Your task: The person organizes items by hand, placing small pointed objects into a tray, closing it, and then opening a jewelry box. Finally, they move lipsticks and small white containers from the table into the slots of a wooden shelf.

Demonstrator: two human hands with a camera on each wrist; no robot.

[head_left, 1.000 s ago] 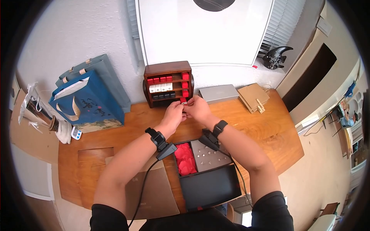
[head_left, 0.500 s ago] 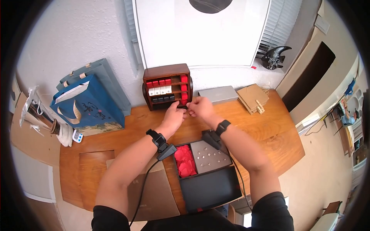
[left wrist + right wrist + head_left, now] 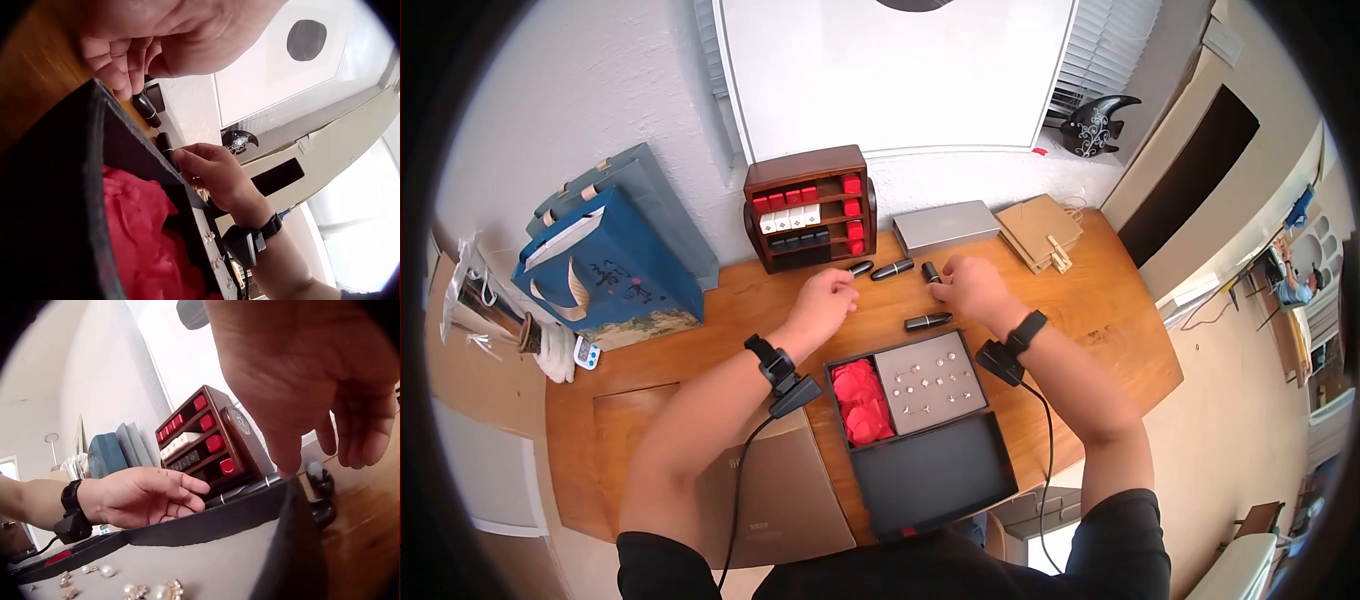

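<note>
In the head view, my left hand is beside the wooden rack, its fingers loosely bent at one end of a black lipstick. A second lipstick lies between the hands. My right hand reaches over a third lipstick, fingertips overlapping its near end. In the right wrist view, a gap shows between thumb and fingers, with that lipstick just beneath them. Another lipstick lies closer to the box. All carry silver bands.
A black box with red petals and a grey pad of earrings stands in front. Behind are the wooden rack with red, white and black blocks, a silver box and brown paper bags. Blue gift bags stand left.
My hands, together near the rack's lower right corner, have moved apart, left hand leftward and right hand rightward. Several lipsticks now show on the table. The head view has shifted slightly.
</note>
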